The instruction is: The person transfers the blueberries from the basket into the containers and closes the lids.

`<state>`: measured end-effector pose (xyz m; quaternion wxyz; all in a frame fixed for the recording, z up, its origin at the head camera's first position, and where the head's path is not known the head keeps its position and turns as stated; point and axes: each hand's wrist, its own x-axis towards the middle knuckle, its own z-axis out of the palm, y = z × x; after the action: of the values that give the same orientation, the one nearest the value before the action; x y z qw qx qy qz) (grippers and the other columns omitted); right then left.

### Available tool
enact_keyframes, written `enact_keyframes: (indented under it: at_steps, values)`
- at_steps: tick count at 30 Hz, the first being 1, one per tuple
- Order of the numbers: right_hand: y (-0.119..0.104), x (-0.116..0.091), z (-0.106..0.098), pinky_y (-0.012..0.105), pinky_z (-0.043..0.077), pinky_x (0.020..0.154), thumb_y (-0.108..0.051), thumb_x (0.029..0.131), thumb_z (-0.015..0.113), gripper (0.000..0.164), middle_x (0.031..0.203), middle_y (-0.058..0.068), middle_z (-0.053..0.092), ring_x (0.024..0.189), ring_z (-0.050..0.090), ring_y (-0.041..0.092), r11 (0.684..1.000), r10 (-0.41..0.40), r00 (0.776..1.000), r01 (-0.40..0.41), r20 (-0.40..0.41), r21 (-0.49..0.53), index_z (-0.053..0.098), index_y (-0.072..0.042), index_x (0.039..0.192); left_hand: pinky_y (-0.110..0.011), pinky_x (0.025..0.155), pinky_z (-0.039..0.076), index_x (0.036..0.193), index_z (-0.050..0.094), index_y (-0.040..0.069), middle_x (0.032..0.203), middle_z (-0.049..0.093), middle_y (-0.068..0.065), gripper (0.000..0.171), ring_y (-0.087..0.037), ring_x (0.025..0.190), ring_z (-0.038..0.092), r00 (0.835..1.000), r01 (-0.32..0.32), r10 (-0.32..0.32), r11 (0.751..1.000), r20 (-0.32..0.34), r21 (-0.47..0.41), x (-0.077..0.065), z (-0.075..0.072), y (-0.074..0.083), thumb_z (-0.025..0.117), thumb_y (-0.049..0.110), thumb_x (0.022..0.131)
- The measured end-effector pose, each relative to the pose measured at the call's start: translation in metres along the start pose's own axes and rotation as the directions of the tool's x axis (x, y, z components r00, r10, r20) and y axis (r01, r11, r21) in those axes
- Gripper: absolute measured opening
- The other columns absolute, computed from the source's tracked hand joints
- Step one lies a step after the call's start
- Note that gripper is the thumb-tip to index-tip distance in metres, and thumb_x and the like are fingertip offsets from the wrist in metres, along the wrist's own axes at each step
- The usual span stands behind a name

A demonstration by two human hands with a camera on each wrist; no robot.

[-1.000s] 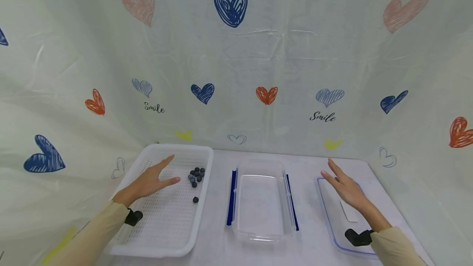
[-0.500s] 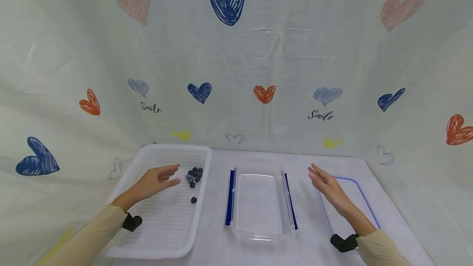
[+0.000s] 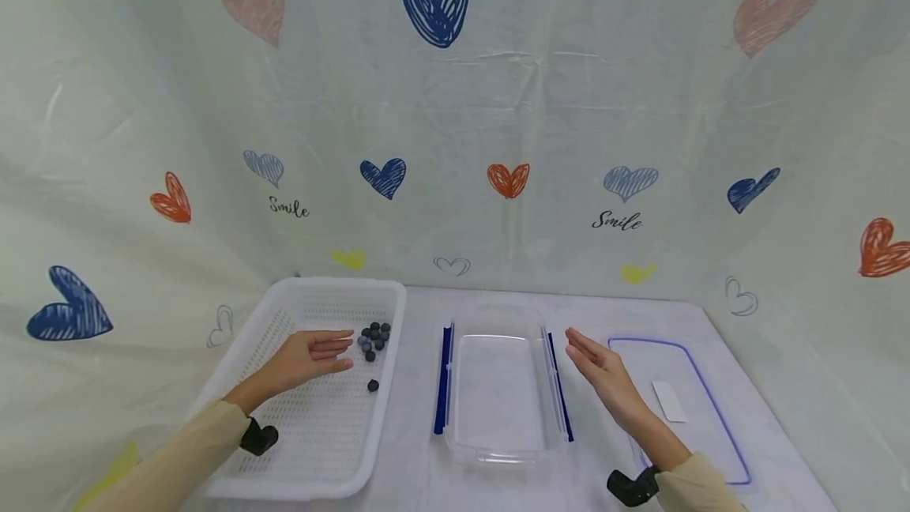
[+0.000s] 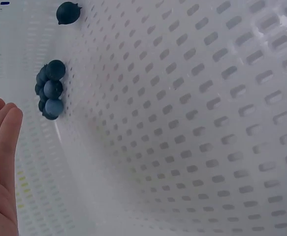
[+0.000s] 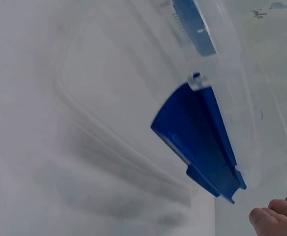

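A left hand (image 3: 302,358) reaches over a white perforated plastic basket (image 3: 377,433), its fingers extended close together with the thumb a little apart below them, and it has hold of nothing. Just beyond the fingertips, a cluster of dark blueberries (image 3: 374,335) sits inside the basket towards its right wall, and a single blueberry (image 3: 373,385) lies apart from the others, nearer the person. In the middle of the tabletop (image 3: 583,314) stands a transparent rectangular food container (image 3: 498,385), with blue latches (image 3: 444,385) swung outward along its two long sides. The right hand (image 3: 604,382), its fingers nearly straight and side by side, also holds nothing; it hangs between the container and a transparent lid, near the right-hand latch, and the right wrist view shows the fingers apart from that latch. The lid (image 3: 700,441), edged in blue, lies at the right, a small white rectangular piece (image 3: 669,401) within its outline. Behind everything hangs a pale curtain (image 3: 455,117) printed with hearts and the word "Smile".
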<state>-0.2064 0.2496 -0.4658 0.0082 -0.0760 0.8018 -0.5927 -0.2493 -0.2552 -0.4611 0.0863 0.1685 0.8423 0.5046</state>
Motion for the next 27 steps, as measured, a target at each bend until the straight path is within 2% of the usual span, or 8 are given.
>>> enact_keyframes:
  at_steps: [3,10,15,17,21,27]
  values:
    - [0.0,-0.001,0.01,0.029,0.03,0.099,-0.032,0.095,0.05,0.059,0.145,0.014,0.031,0.13,0.032,0.027,1.0,0.012,1.0,-0.012,-0.012,0.012,0.031,-0.002,0.142,-0.026,0.081,0.05,0.124,0.053,-0.004,0.122,0.055,-0.022,0.059,-0.034,0.11,0.054,0.999,-0.015,0.016,1.0,0.029,-0.02,0.001,0.004,-0.002,0.074,0.025,0.078]
    - [0.005,0.001,0.03,0.023,0.032,0.097,-0.029,0.093,0.054,0.06,0.145,0.014,0.031,0.131,0.032,0.024,0.992,0.068,0.994,-0.058,-0.089,0.11,0.031,0.0,0.141,-0.025,0.078,0.052,0.116,0.059,-0.007,0.114,0.059,-0.024,0.051,-0.034,0.103,0.059,0.995,-0.062,0.062,0.998,0.075,-0.003,0.005,0.011,-0.007,0.075,0.022,0.077]
    - [0.008,-0.001,0.042,0.027,0.032,0.098,-0.029,0.092,0.056,0.06,0.144,0.012,0.034,0.13,0.034,0.021,0.983,0.11,0.986,-0.089,-0.126,0.161,0.033,-0.001,0.14,-0.026,0.076,0.052,0.112,0.059,-0.01,0.109,0.061,-0.026,0.048,-0.03,0.097,0.063,0.991,-0.055,0.062,0.996,0.116,-0.063,0.005,0.019,-0.015,0.076,0.016,0.076]
    - [0.008,-0.002,0.046,0.026,0.032,0.098,-0.029,0.092,0.057,0.061,0.143,0.012,0.034,0.129,0.035,0.02,0.983,0.107,0.985,-0.085,-0.132,0.16,0.034,-0.001,0.14,-0.026,0.076,0.052,0.111,0.059,-0.011,0.108,0.061,-0.028,0.046,-0.031,0.096,0.063,0.99,-0.053,0.064,0.994,0.124,-0.092,0.005,0.022,-0.017,0.076,0.014,0.076]
    - [0.007,-0.003,0.052,0.022,0.034,0.096,-0.028,0.091,0.058,0.059,0.142,0.012,0.035,0.129,0.035,0.02,0.987,0.092,0.984,-0.069,-0.154,0.145,0.036,-0.001,0.139,-0.026,0.074,0.053,0.109,0.061,-0.012,0.105,0.062,-0.027,0.044,-0.029,0.092,0.065,0.991,-0.061,0.071,0.994,0.113,-0.087,0.006,0.027,-0.02,0.076,0.012,0.075]
    - [0.008,-0.005,0.056,0.028,0.034,0.097,-0.023,0.091,0.059,0.057,0.141,0.015,0.035,0.128,0.036,0.025,0.992,0.09,0.979,-0.071,-0.185,0.107,0.037,0.0,0.138,-0.027,0.073,0.053,0.106,0.061,-0.013,0.102,0.063,-0.027,0.04,-0.028,0.087,0.066,0.989,-0.101,0.108,0.992,0.098,-0.082,0.009,0.031,-0.024,0.076,0.008,0.074]
